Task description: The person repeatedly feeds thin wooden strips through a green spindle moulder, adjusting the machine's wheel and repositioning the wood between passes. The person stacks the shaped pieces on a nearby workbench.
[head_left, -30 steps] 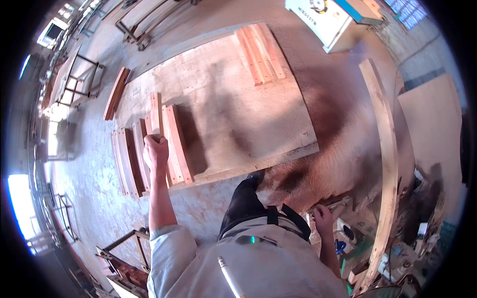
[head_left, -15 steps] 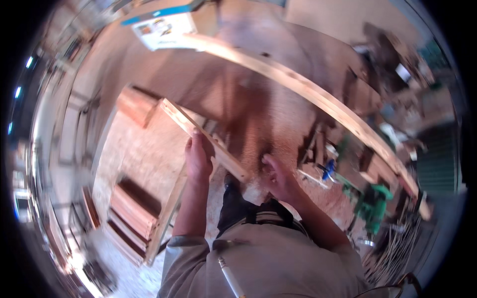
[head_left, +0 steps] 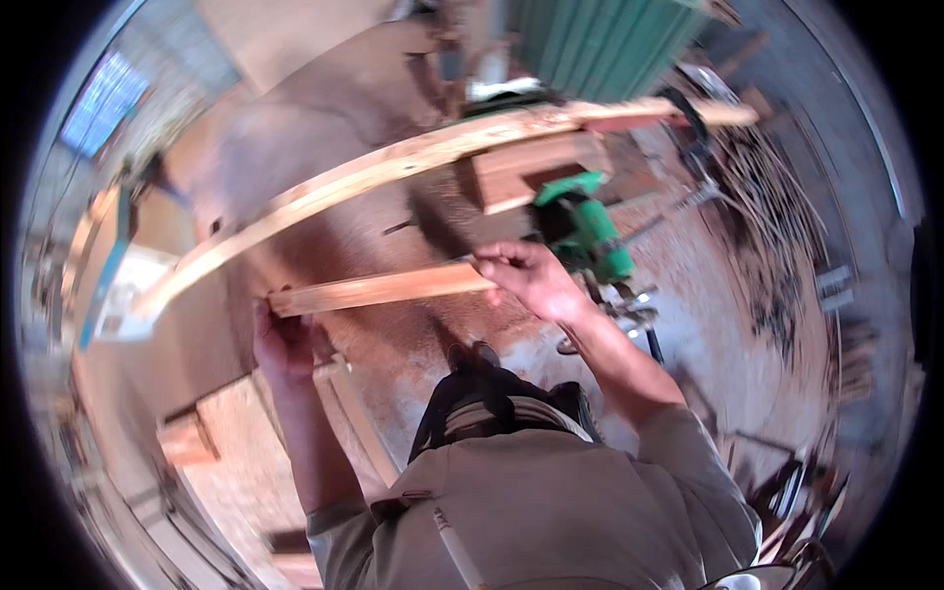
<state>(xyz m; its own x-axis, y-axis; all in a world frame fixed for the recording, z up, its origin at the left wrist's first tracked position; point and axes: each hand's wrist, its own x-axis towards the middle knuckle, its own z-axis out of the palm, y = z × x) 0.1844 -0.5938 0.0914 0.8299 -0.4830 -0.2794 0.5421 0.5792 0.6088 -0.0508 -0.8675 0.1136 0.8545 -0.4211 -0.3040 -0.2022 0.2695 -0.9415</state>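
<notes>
A short wooden board (head_left: 388, 288) stretches between my hands, held nearly level in front of me. My left hand (head_left: 285, 339) grips its left end, the fingers partly hidden behind the wood. At the other end, my right hand (head_left: 526, 280) pinches the board with thumb and fingers. Beyond the board runs a long pale timber beam (head_left: 393, 160), which looks curved in this view. A green machine (head_left: 590, 231), perhaps a motor, is just past my right hand.
To the left stands a worktable (head_left: 231, 433) with a wood block (head_left: 187, 440) on it. A white box with blue edges (head_left: 128, 285) sits by the beam's left end. Thin sticks (head_left: 772, 211) are piled at the right. A green corrugated panel (head_left: 610, 44) stands at the back.
My view has swung to the right, away from the worktable. My right hand, free before, now has hold of the board's right end. The board has turned from slanting to nearly level.
</notes>
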